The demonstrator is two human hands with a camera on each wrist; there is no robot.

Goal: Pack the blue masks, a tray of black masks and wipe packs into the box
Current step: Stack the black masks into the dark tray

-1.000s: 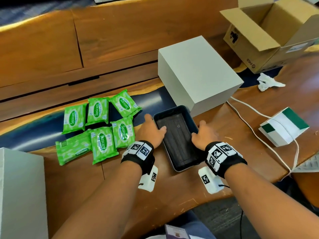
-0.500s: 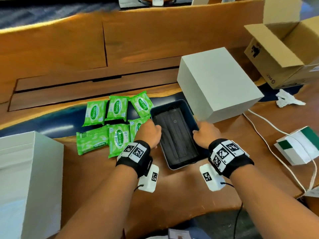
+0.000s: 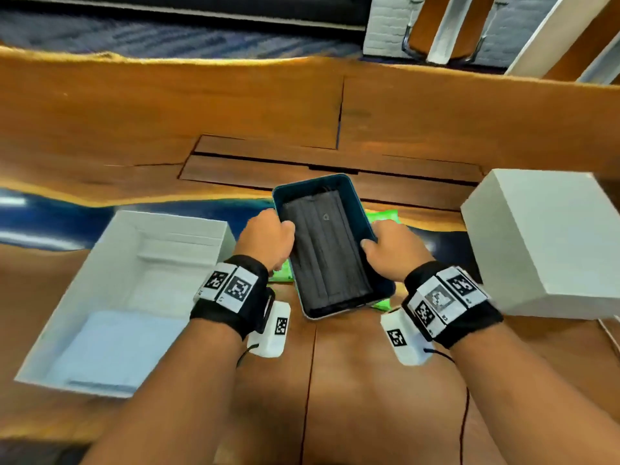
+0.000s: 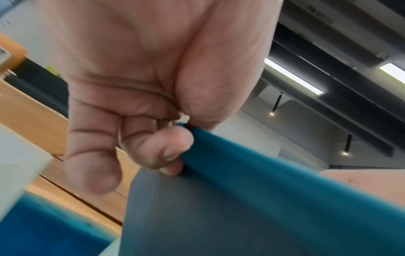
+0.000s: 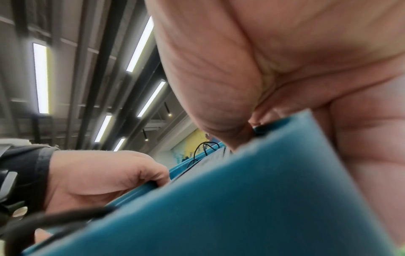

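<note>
The tray of black masks is now off the bench, where half a second ago it lay flat beside the white lid. The left hand and right hand each grip a long rim, thumbs over the edge, fingers curled beneath. It hangs above the green wipe packs, mid-bench. The open white box near the bench's left edge already holds blue masks. The lift looks done; the carry leftward into the box likely remains.

black wristbands, checkered white tags, white modules
</note>
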